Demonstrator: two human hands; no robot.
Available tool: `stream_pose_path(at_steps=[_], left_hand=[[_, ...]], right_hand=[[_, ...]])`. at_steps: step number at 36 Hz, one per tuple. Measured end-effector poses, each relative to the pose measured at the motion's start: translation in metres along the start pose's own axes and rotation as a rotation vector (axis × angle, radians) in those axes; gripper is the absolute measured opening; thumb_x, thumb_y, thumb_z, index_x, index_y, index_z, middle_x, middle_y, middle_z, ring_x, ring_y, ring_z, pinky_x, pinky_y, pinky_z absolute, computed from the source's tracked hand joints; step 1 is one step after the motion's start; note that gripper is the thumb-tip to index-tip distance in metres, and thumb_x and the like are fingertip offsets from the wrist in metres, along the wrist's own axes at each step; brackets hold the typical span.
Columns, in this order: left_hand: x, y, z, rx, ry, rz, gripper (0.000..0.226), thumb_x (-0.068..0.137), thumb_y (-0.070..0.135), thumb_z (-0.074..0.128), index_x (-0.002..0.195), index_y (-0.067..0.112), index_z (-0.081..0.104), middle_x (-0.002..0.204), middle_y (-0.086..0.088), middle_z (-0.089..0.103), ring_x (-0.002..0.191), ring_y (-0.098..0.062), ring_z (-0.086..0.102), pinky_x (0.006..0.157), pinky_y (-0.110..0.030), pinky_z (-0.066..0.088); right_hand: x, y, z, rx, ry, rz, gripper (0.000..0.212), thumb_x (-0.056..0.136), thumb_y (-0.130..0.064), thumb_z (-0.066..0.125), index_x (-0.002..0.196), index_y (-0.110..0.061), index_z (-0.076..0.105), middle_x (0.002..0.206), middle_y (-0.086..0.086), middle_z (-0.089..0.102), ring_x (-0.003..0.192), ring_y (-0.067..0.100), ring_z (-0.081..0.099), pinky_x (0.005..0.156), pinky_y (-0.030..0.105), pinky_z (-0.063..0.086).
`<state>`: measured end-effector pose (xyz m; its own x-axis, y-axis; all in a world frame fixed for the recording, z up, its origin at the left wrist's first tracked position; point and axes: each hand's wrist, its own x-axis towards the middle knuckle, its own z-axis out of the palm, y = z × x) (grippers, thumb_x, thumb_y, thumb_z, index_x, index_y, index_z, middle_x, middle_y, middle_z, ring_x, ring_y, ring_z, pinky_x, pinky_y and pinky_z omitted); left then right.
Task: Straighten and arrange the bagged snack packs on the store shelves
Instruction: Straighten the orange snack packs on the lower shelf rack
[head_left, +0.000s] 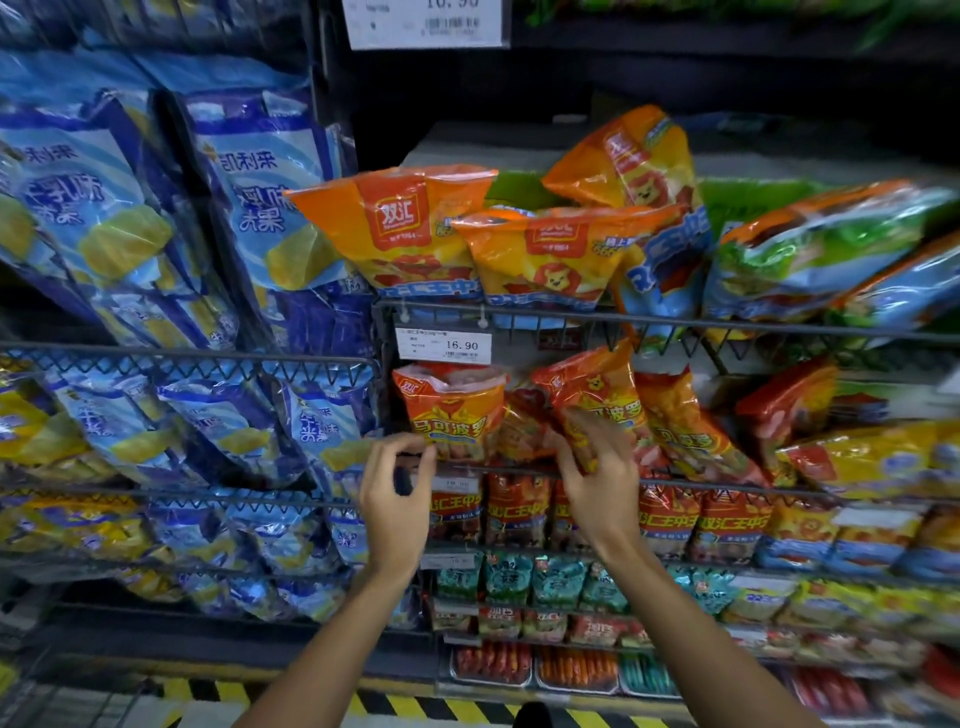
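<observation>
Red-orange snack packs (597, 400) crowd the middle wire shelf (519, 470), several tilted. One pack (452, 415) at the left stands upright

I see glossy, crinkled plastic film on the orange snack bags (395, 228) and the blue bags (260, 192) at left. Dark metal wire (675, 325) fronts the shelves. The price tag (443, 345) looks like matt white paper.
</observation>
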<state>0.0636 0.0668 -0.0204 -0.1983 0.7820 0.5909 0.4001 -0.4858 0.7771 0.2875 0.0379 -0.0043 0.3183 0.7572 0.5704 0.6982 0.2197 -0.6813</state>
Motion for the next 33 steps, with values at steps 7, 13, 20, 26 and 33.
stream_pose_path(at_steps=[7, 13, 20, 26, 33], left_hand=[[-0.014, 0.019, 0.022, 0.084, -0.399, 0.262, 0.029, 0.101, 0.022, 0.063, 0.129, 0.017, 0.065, 0.134, 0.007, 0.058, 0.132, -0.009, 0.051, 0.113, -0.025, 0.037], [-0.016, 0.020, 0.037, 0.195, -0.533, 0.259, 0.049, 0.099, 0.016, 0.063, 0.147, 0.017, 0.050, 0.153, 0.008, 0.044, 0.146, -0.009, 0.034, 0.123, -0.026, 0.025], [-0.013, 0.023, 0.032, 0.222, -0.613, 0.220, 0.057, 0.102, 0.018, 0.059, 0.155, 0.024, 0.038, 0.159, 0.019, 0.031, 0.150, 0.002, 0.020, 0.120, -0.010, 0.011], [-0.014, 0.025, 0.037, 0.260, -0.633, 0.139, 0.065, 0.104, 0.025, 0.056, 0.160, 0.028, 0.025, 0.163, 0.023, 0.018, 0.148, 0.015, -0.002, 0.119, -0.009, 0.001], [-0.022, 0.032, 0.054, 0.161, -0.667, -0.169, 0.073, 0.103, 0.030, 0.056, 0.162, 0.027, 0.014, 0.167, 0.010, 0.024, 0.151, -0.012, 0.030, 0.122, -0.039, 0.033]], right_hand=[[0.006, 0.014, 0.000, -0.091, -0.061, -0.181, 0.039, 0.098, -0.018, 0.068, 0.137, -0.015, 0.061, 0.137, 0.001, 0.061, 0.130, 0.018, 0.054, 0.109, 0.032, 0.044], [0.012, 0.008, 0.031, -0.248, -0.228, -0.317, 0.056, 0.099, -0.023, 0.057, 0.152, -0.012, 0.044, 0.146, 0.012, 0.057, 0.125, 0.031, 0.062, 0.084, 0.043, 0.061], [0.028, 0.013, 0.017, -0.329, -0.172, -0.337, 0.066, 0.079, 0.000, 0.080, 0.137, -0.024, 0.060, 0.111, 0.003, 0.077, 0.069, 0.025, 0.074, 0.045, 0.035, 0.053], [0.013, 0.030, -0.002, -0.240, -0.100, -0.168, 0.037, 0.091, -0.010, 0.075, 0.127, -0.011, 0.068, 0.073, 0.002, 0.074, 0.045, 0.015, 0.060, 0.041, 0.024, 0.045], [-0.012, 0.049, -0.009, -0.116, -0.042, -0.005, 0.035, 0.093, -0.017, 0.075, 0.127, -0.013, 0.069, 0.101, 0.001, 0.079, 0.074, 0.016, 0.076, 0.065, 0.036, 0.064]])
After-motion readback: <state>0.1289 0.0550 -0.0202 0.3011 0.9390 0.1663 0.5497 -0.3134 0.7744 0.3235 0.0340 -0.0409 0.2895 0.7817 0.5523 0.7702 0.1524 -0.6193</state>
